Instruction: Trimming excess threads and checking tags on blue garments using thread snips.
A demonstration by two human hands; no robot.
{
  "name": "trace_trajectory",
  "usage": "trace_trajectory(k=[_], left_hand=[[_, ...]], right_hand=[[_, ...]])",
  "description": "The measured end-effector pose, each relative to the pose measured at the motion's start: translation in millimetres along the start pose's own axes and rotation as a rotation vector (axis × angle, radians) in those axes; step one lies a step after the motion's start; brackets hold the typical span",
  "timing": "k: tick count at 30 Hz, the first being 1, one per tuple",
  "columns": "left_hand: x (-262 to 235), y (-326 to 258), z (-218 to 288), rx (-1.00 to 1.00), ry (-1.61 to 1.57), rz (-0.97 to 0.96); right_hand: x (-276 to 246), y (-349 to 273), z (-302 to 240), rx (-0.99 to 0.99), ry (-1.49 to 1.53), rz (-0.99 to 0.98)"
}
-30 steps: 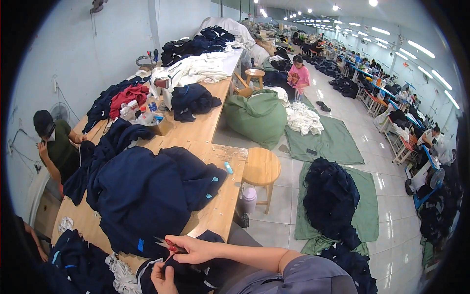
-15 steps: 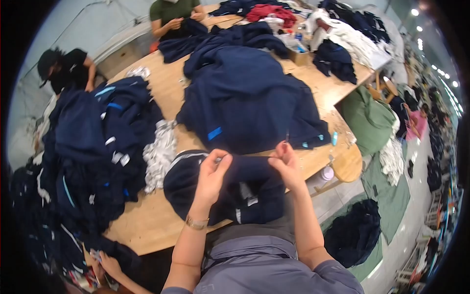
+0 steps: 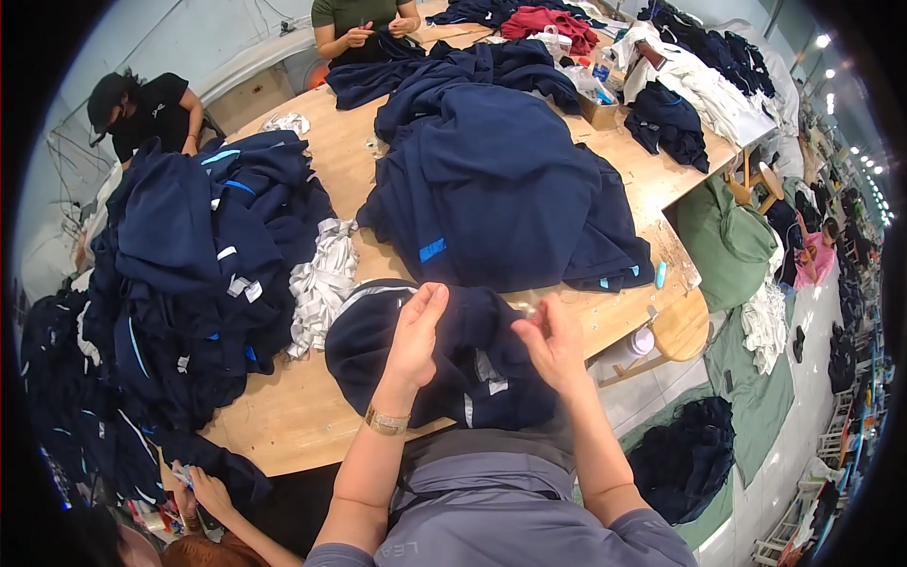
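Note:
A navy garment (image 3: 378, 340) with pale trim and white labels lies bunched at the table's near edge, against my front. My left hand (image 3: 416, 331) is closed at its upper edge, thumb and fingers pressed together on the cloth. Over the garment's right side is my right hand (image 3: 553, 350), its fingers drawn together and smeared by motion. A small pale and reddish blur shows at those fingertips; what it is I cannot make out. Just beyond both hands rises a large heap of navy garments (image 3: 482, 189) with a bright blue patch.
Another navy pile (image 3: 170, 255) stands left, beside crumpled white strips (image 3: 324, 283). A light-blue small object (image 3: 660, 275) lies at the table's right edge, near a wooden stool (image 3: 682, 324). Two people work across the table; another person's hands (image 3: 203, 487) are at lower left.
The cloth stretched between my hands has slackened and dropped into folds. My right hand has lowered slightly and turned; the thin upright point above its fingertips no longer shows. The view has shifted a little.

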State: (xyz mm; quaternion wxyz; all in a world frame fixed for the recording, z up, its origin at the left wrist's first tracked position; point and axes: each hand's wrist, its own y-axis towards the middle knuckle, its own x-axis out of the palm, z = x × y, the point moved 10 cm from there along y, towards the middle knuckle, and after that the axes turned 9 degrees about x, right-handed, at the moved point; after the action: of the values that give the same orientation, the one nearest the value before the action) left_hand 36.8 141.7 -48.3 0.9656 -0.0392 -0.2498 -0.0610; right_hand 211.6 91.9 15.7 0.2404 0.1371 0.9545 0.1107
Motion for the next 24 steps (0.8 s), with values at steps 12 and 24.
trace_trajectory(k=[12, 24], left_hand=[[13.6, -13.4, -12.8, -0.299, -0.265, -0.061], [15.8, -13.3, -5.1, -0.273, -0.226, -0.043]], right_hand=[[18.3, -3.2, -26.2, -0.314, -0.429, -0.071], [14.5, -0.6, -32.1, -0.402, -0.560, -0.059]])
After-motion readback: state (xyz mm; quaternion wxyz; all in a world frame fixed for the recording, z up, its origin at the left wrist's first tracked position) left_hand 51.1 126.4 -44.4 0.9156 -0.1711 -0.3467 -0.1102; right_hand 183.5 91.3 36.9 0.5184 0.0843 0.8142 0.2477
